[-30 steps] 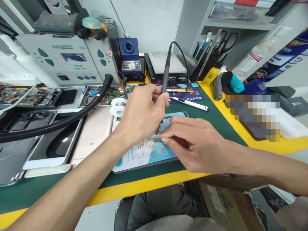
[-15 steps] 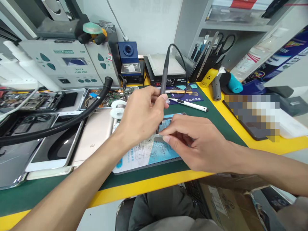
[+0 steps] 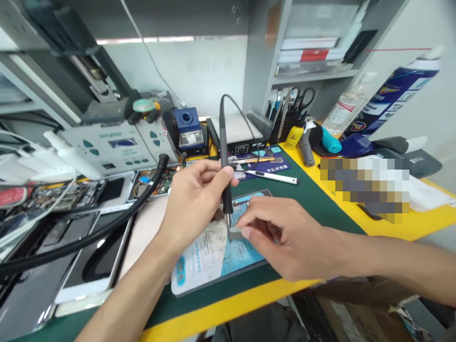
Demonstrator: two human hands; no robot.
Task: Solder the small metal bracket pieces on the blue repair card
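The soldering iron point(image 3: 223, 147) is clasped, tip down, by the left hand point(image 3: 195, 199); a small grey piece point(image 3: 235, 233) (seemingly metal) is pinched in the nearly closed right hand point(image 3: 283, 237).

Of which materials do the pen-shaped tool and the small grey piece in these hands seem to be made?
The pen-shaped tool: dull black handle, probably plastic or rubber; silvery, shiny tip suggests metal. The small grey piece: perhaps metal, looking flat and pale; finish unclear.
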